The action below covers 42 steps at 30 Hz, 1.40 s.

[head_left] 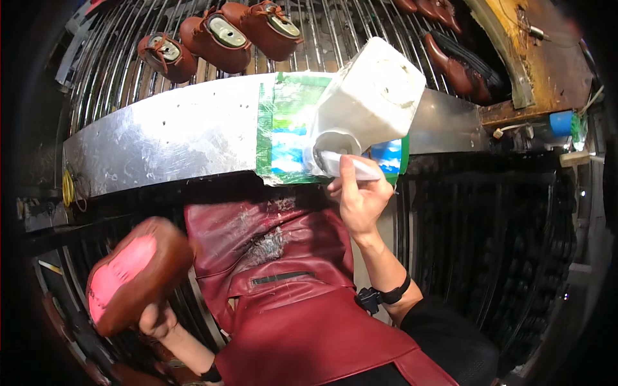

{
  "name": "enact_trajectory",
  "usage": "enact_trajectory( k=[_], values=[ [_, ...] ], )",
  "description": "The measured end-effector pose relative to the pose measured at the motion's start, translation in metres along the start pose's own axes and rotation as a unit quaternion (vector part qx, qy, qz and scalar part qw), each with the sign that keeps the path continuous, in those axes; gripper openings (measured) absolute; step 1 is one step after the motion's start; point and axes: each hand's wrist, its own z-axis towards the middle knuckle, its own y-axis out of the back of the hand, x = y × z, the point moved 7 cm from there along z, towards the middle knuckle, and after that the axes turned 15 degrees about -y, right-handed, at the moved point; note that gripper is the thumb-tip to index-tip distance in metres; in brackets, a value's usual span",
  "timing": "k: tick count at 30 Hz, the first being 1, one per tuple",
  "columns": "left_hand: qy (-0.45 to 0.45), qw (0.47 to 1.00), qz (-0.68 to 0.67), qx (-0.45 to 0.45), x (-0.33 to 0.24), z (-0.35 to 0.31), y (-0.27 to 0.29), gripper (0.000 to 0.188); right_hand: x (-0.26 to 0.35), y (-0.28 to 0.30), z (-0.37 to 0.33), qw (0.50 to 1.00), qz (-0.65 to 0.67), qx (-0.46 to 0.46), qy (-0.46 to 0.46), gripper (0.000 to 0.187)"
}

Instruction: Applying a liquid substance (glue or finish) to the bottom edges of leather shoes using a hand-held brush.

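Before the metal desk (174, 138), the left hand (158, 320) grips a brown shoe (138, 273), fingers partly hidden; the right hand (362, 198), fingers pinched, holds a white handle (362, 169) at the mouth of a white container (367, 96), apparently dipping; withdrawal calls for clearing the rim.

Strong light, seemingly from above, hits the worktop (174, 132) here, and its metal flares white in a broad patch. The pale container (380, 83) is so bright that its surface nearly washes out. The right hand (367, 201) beside it is well lit and fairly crisp. Over on the left, the shoe (141, 270) smears with motion blur, and the left hand (158, 320) beneath it looks soft too. Shadow lies across the top of the apron (309, 328), just under the worktop's edge, while the space to the right sinks to near-black. Toward the rim straight lines bow, and the corners go black.
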Motion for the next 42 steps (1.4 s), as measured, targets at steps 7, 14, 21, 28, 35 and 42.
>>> enact_trajectory(
  k=[7,14,21,28,35,42],
  values=[
    [-0.456,0.783,0.197,0.375,0.010,-0.003,-0.137,0.041,-0.011,-0.024,-0.011,0.870,0.335,0.100,-0.349,0.025],
    [-0.457,0.789,0.256,0.321,0.037,-0.036,-0.144,0.041,-0.017,-0.100,-0.053,0.861,0.271,0.280,-0.326,0.018],
    [-0.466,0.784,0.235,0.336,0.032,-0.030,-0.146,0.038,-0.013,-0.153,0.003,0.944,0.144,0.240,-0.176,0.023],
    [-0.471,0.791,0.222,0.320,0.029,-0.027,-0.148,0.033,-0.004,-0.141,-0.007,0.922,0.139,0.300,-0.203,0.021],
    [-0.472,0.792,0.232,0.310,0.023,-0.024,-0.153,0.036,0.067,-0.078,-0.122,0.840,0.056,0.502,0.197,0.023],
    [-0.464,0.788,0.242,0.324,0.010,-0.017,-0.168,0.045,0.088,-0.058,-0.113,0.892,0.006,0.418,0.169,0.024]
  ],
)
